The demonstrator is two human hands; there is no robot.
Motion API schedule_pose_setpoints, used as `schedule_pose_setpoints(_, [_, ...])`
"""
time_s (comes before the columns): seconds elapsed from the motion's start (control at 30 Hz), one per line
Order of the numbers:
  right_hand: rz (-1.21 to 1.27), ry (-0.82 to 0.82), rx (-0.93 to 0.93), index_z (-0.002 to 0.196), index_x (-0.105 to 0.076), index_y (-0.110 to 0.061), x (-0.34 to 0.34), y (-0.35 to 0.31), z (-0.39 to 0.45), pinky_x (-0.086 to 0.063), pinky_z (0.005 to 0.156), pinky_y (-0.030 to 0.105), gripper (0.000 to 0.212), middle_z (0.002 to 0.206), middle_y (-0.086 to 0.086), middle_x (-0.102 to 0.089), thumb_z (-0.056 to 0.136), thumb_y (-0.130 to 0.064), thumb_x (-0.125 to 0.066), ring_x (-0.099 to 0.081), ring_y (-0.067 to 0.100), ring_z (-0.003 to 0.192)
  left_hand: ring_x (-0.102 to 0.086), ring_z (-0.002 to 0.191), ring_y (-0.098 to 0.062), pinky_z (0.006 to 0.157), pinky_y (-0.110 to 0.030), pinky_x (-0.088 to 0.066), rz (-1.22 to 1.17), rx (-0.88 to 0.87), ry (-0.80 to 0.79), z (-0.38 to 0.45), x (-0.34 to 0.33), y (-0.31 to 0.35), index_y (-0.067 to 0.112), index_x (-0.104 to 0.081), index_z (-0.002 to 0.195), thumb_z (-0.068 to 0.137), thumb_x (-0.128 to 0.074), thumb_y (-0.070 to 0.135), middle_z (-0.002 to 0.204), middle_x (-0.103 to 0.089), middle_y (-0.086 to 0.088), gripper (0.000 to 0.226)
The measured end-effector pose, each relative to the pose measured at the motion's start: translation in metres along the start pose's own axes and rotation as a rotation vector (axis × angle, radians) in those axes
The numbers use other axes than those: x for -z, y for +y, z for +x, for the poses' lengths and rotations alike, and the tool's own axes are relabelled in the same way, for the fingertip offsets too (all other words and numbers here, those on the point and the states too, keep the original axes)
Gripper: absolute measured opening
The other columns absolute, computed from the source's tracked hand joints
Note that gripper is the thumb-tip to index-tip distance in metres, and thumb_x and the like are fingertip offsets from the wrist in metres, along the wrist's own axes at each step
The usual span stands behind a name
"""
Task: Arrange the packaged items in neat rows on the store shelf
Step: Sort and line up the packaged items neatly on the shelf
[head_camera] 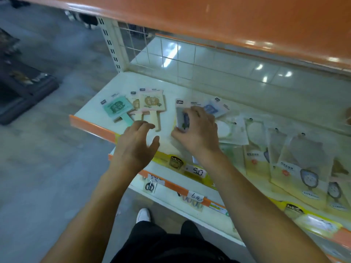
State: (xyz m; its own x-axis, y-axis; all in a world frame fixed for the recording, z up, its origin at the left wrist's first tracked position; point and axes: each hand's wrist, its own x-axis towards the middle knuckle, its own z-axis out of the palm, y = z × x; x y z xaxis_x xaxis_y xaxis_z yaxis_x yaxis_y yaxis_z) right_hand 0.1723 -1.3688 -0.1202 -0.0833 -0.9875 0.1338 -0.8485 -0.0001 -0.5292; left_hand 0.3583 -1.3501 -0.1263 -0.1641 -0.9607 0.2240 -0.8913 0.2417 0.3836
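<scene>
On the white shelf lie packaged hand mirrors: a teal one at the left and cream ones beside it, handles toward me. My right hand grips a blue-printed packet tilted up off the shelf; another blue packet lies just behind it. My left hand hovers open, fingers spread, over the shelf's front edge near the cream mirror's handle, holding nothing.
Clear bags with round pads and yellow packets with hedgehog prints fill the shelf to the right. An orange shelf overhangs above. Price labels line the front edge; a lower shelf sits below.
</scene>
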Motion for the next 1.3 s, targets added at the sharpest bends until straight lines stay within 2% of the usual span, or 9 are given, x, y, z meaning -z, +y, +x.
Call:
schedule_pose_setpoints(0.17, [-0.044, -0.036, 0.063, 0.125, -0.053, -0.02, -0.027, -0.036, 0.018, -0.04, 0.091, 0.042, 0.057, 0.133, 0.0, -0.046, 0.076, -0.046, -0.064, -0.042, 0.035, 0.115, -0.062, 0.096, -0.035, 0.079, -0.046, -0.053, -0.029, 0.03, 0.059, 0.003, 0.016, -0.044, 0.009, -0.064, 0.111, 0.084, -0.048, 0.041, 0.111, -0.062, -0.012, 0.045])
schedule_pose_setpoints(0.4, [-0.053, -0.064, 0.092, 0.126, -0.053, -0.021, -0.071, -0.102, 0.058, -0.04, 0.098, 0.044, 0.057, 0.135, 0.0, -0.046, 0.078, -0.049, -0.064, -0.04, 0.035, 0.118, -0.062, 0.098, -0.036, 0.084, -0.044, -0.052, -0.03, 0.065, 0.05, 0.032, 0.043, -0.114, 0.008, -0.064, 0.113, 0.085, -0.052, 0.04, 0.116, -0.061, -0.013, 0.044])
schedule_pose_setpoints(0.5, [-0.065, -0.062, 0.088, 0.123, -0.055, -0.02, -0.092, -0.125, 0.078, -0.039, 0.099, 0.044, 0.056, 0.133, 0.001, -0.048, 0.076, -0.048, -0.064, -0.043, 0.037, 0.116, -0.062, 0.101, -0.033, 0.085, -0.043, -0.052, -0.03, 0.056, 0.033, 0.048, 0.053, -0.139, 0.011, -0.064, 0.114, 0.085, -0.042, 0.049, 0.119, -0.061, -0.01, 0.053])
schedule_pose_setpoints(0.63, [-0.048, -0.009, 0.081, 0.118, -0.059, -0.019, -0.116, -0.15, 0.105, -0.042, 0.093, 0.043, 0.052, 0.125, 0.002, -0.052, 0.073, -0.044, -0.065, -0.048, 0.037, 0.109, -0.061, 0.107, -0.031, 0.083, -0.041, -0.052, -0.03, 0.066, 0.01, 0.062, 0.061, -0.172, 0.017, -0.062, 0.115, 0.087, -0.057, 0.039, 0.123, -0.059, -0.004, 0.036])
schedule_pose_setpoints(0.77, [-0.104, -0.001, 0.086, 0.121, -0.059, -0.019, -0.136, -0.17, 0.131, -0.041, 0.093, 0.041, 0.049, 0.126, 0.002, -0.052, 0.077, -0.039, -0.065, -0.044, 0.034, 0.111, -0.063, 0.097, -0.029, 0.084, -0.041, -0.049, -0.05, 0.062, -0.023, 0.068, 0.069, -0.2, 0.018, -0.06, 0.118, 0.088, -0.06, 0.035, 0.128, -0.055, -0.003, 0.035])
schedule_pose_setpoints(0.87, [-0.13, -0.02, 0.066, 0.121, -0.059, -0.018, -0.146, -0.175, 0.149, -0.041, 0.095, 0.04, 0.049, 0.127, 0.002, -0.051, 0.079, -0.042, -0.064, -0.044, 0.033, 0.112, -0.06, 0.102, -0.028, 0.087, -0.041, -0.048, -0.055, 0.062, -0.032, 0.069, 0.072, -0.212, 0.017, -0.059, 0.12, 0.089, -0.059, 0.036, 0.13, -0.053, -0.003, 0.036])
schedule_pose_setpoints(1.0, [-0.152, -0.08, 0.057, 0.122, -0.059, -0.018, -0.161, -0.173, 0.164, -0.041, 0.095, 0.041, 0.047, 0.128, 0.003, -0.052, 0.082, -0.043, -0.063, -0.043, 0.033, 0.114, -0.061, 0.099, -0.026, 0.087, -0.04, -0.048, -0.067, 0.082, -0.034, 0.071, 0.072, -0.223, 0.019, -0.059, 0.12, 0.09, -0.057, 0.037, 0.13, -0.053, -0.001, 0.035])
schedule_pose_setpoints(1.13, [-0.183, -0.178, 0.09, 0.125, -0.058, -0.019, -0.176, -0.16, 0.162, -0.039, 0.101, 0.042, 0.044, 0.129, 0.003, -0.053, 0.09, -0.044, -0.057, -0.044, 0.032, 0.121, -0.056, 0.11, -0.023, 0.088, -0.039, -0.047, -0.078, 0.106, -0.038, 0.074, 0.068, -0.224, 0.022, -0.058, 0.12, 0.09, -0.055, 0.039, 0.133, -0.051, 0.003, 0.034])
schedule_pose_setpoints(1.3, [-0.214, -0.183, 0.097, 0.13, -0.055, -0.022, -0.177, -0.159, 0.16, -0.036, 0.106, 0.046, 0.05, 0.135, -0.001, -0.051, 0.09, -0.051, -0.054, -0.04, 0.032, 0.127, -0.058, 0.105, -0.026, 0.086, -0.041, -0.048, -0.082, 0.061, -0.036, 0.081, 0.063, -0.222, 0.02, -0.058, 0.121, 0.09, -0.056, 0.037, 0.132, -0.053, 0.001, 0.035])
